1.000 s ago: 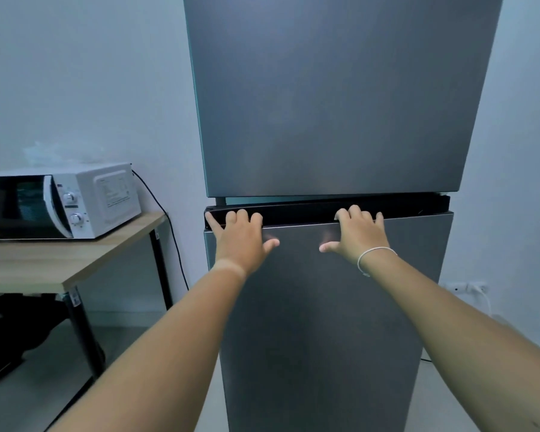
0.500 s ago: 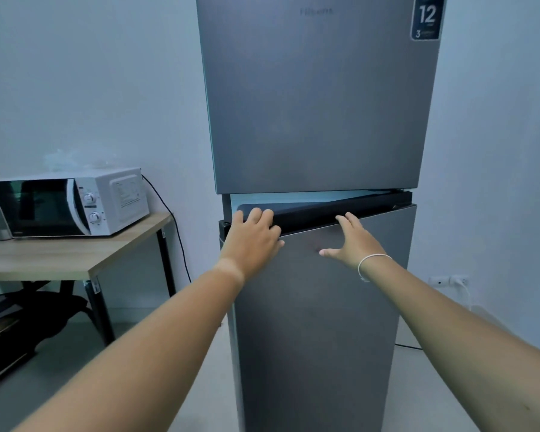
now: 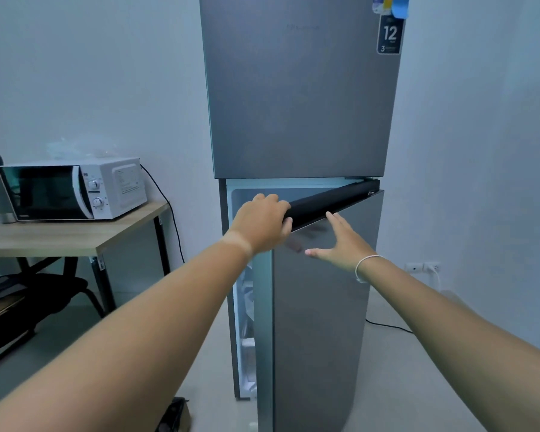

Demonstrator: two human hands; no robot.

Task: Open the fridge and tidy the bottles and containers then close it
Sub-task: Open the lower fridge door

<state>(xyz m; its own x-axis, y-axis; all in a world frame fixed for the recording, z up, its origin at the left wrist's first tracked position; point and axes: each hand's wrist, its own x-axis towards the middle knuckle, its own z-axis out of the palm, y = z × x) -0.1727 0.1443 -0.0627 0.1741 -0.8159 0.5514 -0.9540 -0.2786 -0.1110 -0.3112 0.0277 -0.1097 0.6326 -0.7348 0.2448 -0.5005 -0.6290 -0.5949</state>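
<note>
A tall grey two-door fridge (image 3: 300,98) stands against the wall in front of me. Its lower door (image 3: 321,307) is swung partly open on right-side hinges, and a lit strip of the interior (image 3: 245,307) shows at its left edge. My left hand (image 3: 262,224) grips the left end of the door's black top handle strip (image 3: 331,201). My right hand (image 3: 340,244) hovers flat with fingers spread just in front of the door face, a white band on its wrist. Only pale shapes of the door shelves show through the gap; bottles cannot be made out.
A white microwave (image 3: 75,190) sits on a wooden table (image 3: 72,235) to the left, a black chair (image 3: 28,297) beneath it. A wall socket (image 3: 421,267) with a plug and cable is low on the right wall. A dark object (image 3: 175,416) lies on the floor near the door.
The lower fridge door has swung from shut to partly open. My left hand stayed on the handle strip's left end; my right hand came off it and opened. My view moved back.
</note>
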